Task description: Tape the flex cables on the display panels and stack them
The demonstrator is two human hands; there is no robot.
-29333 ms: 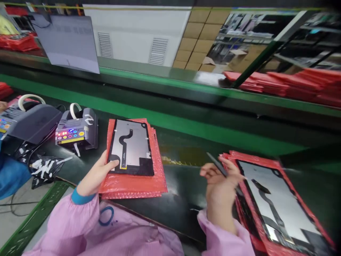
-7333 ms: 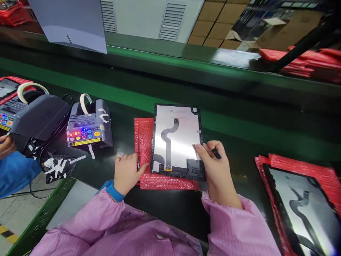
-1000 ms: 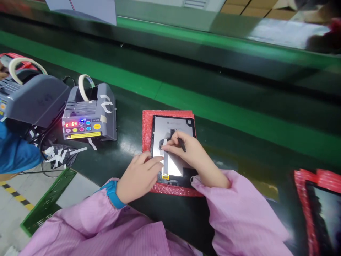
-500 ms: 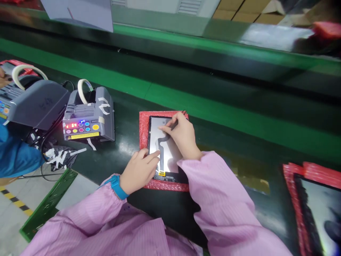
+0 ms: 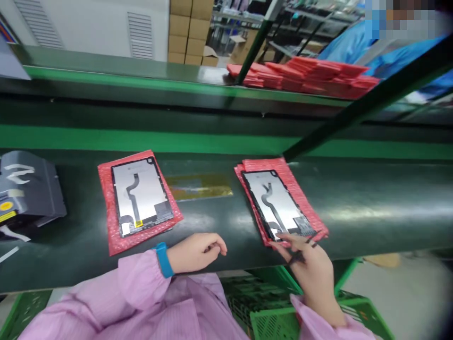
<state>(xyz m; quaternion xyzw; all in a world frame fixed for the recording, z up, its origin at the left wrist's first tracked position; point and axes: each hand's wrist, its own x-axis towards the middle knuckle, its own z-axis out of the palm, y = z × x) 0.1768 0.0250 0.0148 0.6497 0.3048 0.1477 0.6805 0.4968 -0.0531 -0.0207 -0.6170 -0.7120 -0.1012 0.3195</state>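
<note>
- The right display panel [image 5: 283,203] lies silver back up on red bubble pouches [image 5: 295,189], at about 2 o'clock from the left hand [image 5: 193,252].
- The right hand [image 5: 313,267] reaches that panel's near edge from about 5 o'clock, its fingers closed around a slim dark tool [image 5: 296,258]. Fingertips seem to touch the edge; whether they pinch it cannot be told.
- The left hand hangs over the worktop [image 5: 212,222] near its front edge, loosely curled, nothing seen in it.
- The left display panel [image 5: 146,192] rests on its own red bubble pouch [image 5: 109,203], at 10 o'clock from the left hand.
- The panels look thin, light and stiff, probably brittle if flexed, with smooth metal that could slip.
- The dark ribbon cable [image 5: 277,213] looks soft and easily torn; the black side borders seem the safer hold, supported from both sides.
- A grey tape dispenser [image 5: 31,193] stands at 9 o'clock from the left panel.
</note>
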